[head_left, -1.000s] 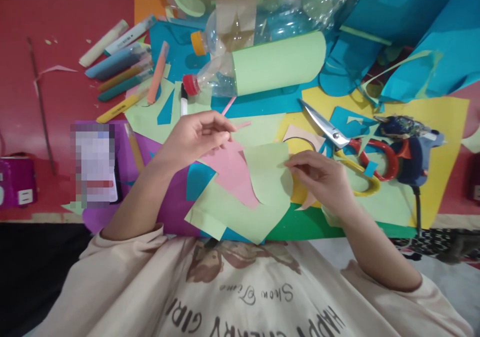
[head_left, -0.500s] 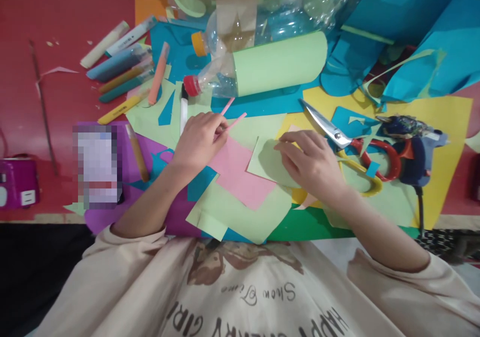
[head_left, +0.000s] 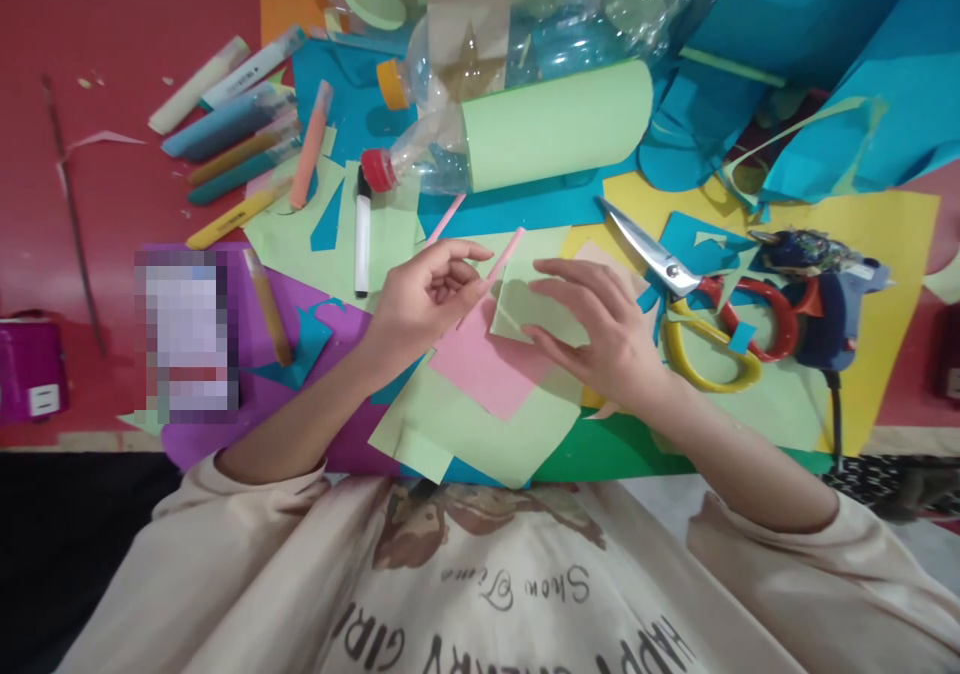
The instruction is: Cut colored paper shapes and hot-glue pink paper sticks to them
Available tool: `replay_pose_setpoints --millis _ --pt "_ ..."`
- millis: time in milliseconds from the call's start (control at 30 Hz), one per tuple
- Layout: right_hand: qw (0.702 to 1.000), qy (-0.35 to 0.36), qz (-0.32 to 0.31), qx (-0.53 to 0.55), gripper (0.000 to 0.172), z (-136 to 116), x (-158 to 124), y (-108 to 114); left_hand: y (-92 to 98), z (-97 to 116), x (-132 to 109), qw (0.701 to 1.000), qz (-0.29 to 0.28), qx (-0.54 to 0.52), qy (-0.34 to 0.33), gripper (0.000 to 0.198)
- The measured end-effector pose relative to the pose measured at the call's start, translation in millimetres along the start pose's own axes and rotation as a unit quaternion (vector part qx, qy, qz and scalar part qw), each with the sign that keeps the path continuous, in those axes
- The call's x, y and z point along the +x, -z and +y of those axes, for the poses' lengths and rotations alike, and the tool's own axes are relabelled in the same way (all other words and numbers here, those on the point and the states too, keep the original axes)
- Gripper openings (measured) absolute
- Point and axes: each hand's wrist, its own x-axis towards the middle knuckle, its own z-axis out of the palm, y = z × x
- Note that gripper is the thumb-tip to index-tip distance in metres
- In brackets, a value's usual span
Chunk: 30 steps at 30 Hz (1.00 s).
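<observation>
Between the thumb and fingers of my left hand [head_left: 435, 294] is a thin pink paper stick [head_left: 508, 251], slanting up to the right. A second pink stick [head_left: 448, 218] lies just beyond that hand on the sheets. My right hand [head_left: 600, 326] hovers with fingers apart over a small light green paper [head_left: 529, 304], its fingertips near the sheet; whether they touch it I cannot tell. Beneath both hands lies a pink paper [head_left: 487, 374], overlapping a larger light green sheet [head_left: 540, 444].
Scissors [head_left: 682, 279] and a blue glue gun [head_left: 831, 314] lie at the right. Beyond the hands is a plastic bottle wrapped in light green paper [head_left: 559, 124]. A black-capped marker [head_left: 362, 244], several coloured markers [head_left: 225, 129] and a blurred phone [head_left: 191, 334] lie at the left.
My left hand has moved right, lifting one pink stick while the other stays on the sheets. The right hand has shifted slightly left and spread its fingers.
</observation>
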Motion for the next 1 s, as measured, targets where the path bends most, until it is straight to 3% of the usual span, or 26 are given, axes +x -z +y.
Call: replay_pose_setpoints --millis 100,167,333,567,800,1000 --pt "0.999 -0.030 0.007 0.034 0.072 -5.5 4.6 -5.4 -5.3 -7.0 -1.8 0.999 -0.026 -0.033 -0.014 0.027" --pt "0.998 -0.032 0.006 0.060 0.081 -8.3 6.3 -11.2 -8.7 -11.7 -2.5 0.998 -0.027 -0.044 -0.032 0.024" --pt "0.997 -0.040 0.001 0.062 0.081 -10.6 6.9 -18.2 -14.7 -19.0 -2.7 0.997 -0.021 -0.054 -0.050 0.020" --pt "0.998 -0.055 -0.038 0.021 0.081 -5.4 7.6 -8.2 -10.7 -18.9 -2.6 0.997 -0.028 -0.045 -0.051 0.025" --pt "0.996 -0.060 -0.070 -0.018 0.078 1.3 5.9 -5.6 1.4 -20.5 4.2 0.993 0.045 -0.015 -0.112 0.027" --pt "0.994 -0.060 -0.094 -0.021 0.076 -1.3 5.1 -15.2 -0.7 -22.8 4.4 0.991 0.047 0.001 -0.126 0.025"
